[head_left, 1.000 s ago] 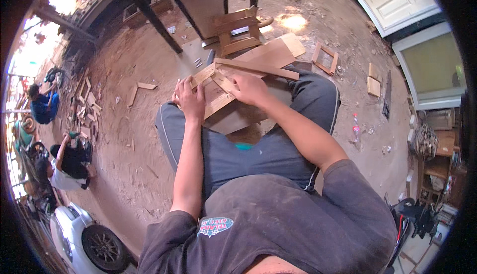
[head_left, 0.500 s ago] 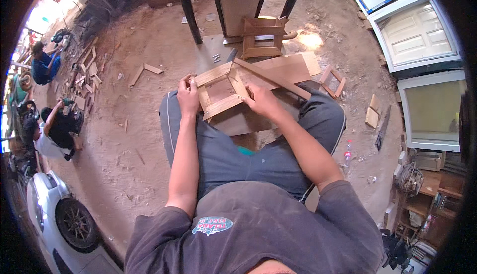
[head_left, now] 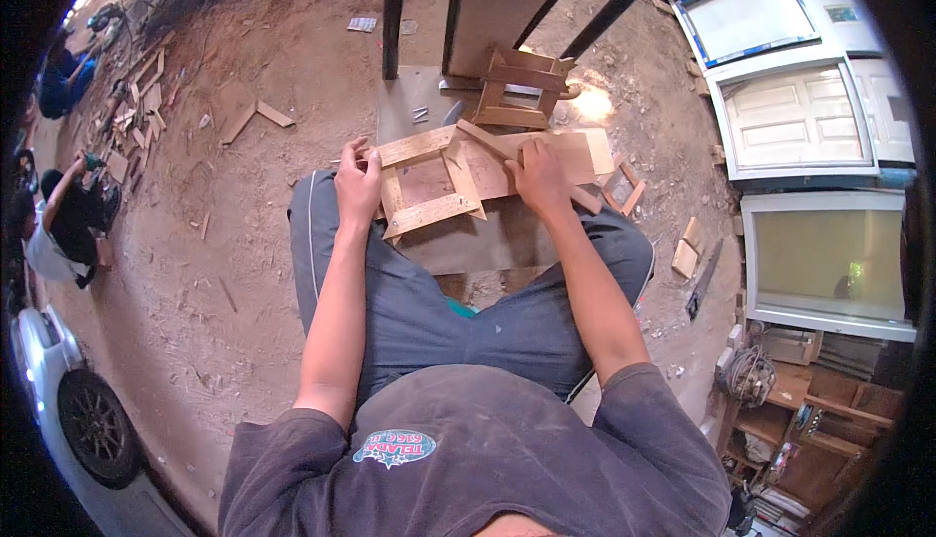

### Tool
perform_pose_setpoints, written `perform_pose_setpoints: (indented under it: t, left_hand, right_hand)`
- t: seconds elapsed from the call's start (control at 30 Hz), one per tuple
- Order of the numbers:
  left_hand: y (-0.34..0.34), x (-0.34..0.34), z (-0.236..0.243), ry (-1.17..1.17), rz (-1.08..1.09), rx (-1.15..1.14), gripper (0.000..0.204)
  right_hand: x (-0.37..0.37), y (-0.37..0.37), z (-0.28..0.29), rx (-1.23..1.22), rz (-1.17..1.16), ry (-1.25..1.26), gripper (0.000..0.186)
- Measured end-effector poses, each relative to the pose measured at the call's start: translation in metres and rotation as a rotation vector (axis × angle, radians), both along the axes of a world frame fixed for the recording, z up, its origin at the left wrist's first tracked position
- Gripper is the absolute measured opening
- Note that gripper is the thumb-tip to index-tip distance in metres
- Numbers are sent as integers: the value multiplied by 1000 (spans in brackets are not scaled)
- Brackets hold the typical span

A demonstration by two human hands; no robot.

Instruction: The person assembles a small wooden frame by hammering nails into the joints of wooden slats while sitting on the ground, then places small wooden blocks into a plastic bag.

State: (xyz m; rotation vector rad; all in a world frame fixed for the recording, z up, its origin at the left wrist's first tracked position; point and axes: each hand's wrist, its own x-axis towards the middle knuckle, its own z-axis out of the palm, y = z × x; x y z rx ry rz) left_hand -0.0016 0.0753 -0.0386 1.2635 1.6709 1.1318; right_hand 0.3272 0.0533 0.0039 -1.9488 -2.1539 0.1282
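Observation:
A small four-sided wooden frame (head_left: 429, 210) of pale wood, its ends jutting past the corners, sits tilted in front of my lap. My left hand (head_left: 359, 181) is closed at its left side, thumb against the edge. To the right, my right hand (head_left: 539, 176) is closed over a long narrow wooden strip (head_left: 486, 139), which slants down to the right and partly disappears under the hand. Beneath them lies a wide flat board (head_left: 583, 154). A darker wooden frame (head_left: 524, 89) leans just beyond the board.
Black metal legs (head_left: 392, 16) rise ahead. Another small frame (head_left: 624, 188), wood blocks (head_left: 686, 249) and a handsaw (head_left: 704, 279) lie to the right. An L-shaped wood piece (head_left: 257, 118) lies left. Two people work at far left, near a car wheel (head_left: 100, 428). White-framed panels (head_left: 824, 254) stand right.
My right hand has let go of the pale frame's right side and moved onto the narrow strip. My left hand stays at the frame. The whole view has turned slightly.

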Motion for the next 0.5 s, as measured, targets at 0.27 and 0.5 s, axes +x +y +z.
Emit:
perform_pose_setpoints:
  t: [0.27,0.5]
  left_hand:
    - [0,2,0,-25,-4,59,37]
    - [-2,11,18,507,-77,239,50]
  right_hand:
    - [3,9,76,-54,-80,-118,30]
    - [17,-73,171,74,-330,4,30]
